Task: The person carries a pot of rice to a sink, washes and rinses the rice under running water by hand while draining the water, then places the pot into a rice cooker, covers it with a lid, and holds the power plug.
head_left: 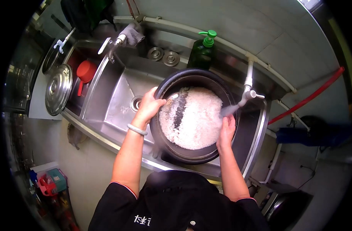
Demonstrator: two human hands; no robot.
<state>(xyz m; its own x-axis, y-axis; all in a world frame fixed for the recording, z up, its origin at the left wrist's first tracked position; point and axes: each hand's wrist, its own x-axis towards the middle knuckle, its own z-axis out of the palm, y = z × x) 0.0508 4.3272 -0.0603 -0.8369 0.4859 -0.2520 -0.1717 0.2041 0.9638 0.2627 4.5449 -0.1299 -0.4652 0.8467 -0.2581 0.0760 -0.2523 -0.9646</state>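
A large dark round pot (169, 144) rests tilted over the steel sink, with white rice (201, 115) spread inside and a dark strip of pot bottom showing through. My left hand (149, 104) grips the pot's left rim, thumb over the edge, with a pale bangle on the wrist. Inside the right side of the pot is my right hand (226, 133), fingers stretched upward beside the rice and near the water stream. Water runs from the white tap (247, 95) at the right into the pot, close to my right fingertips.
Behind the pot stands a green pump bottle (201, 53). Two round metal strainers (163, 56) lie on the back ledge. A metal tap (113, 48) with a grey cloth is at upper left. Further left are a red dipper (86, 72) and a steel lid (59, 89).
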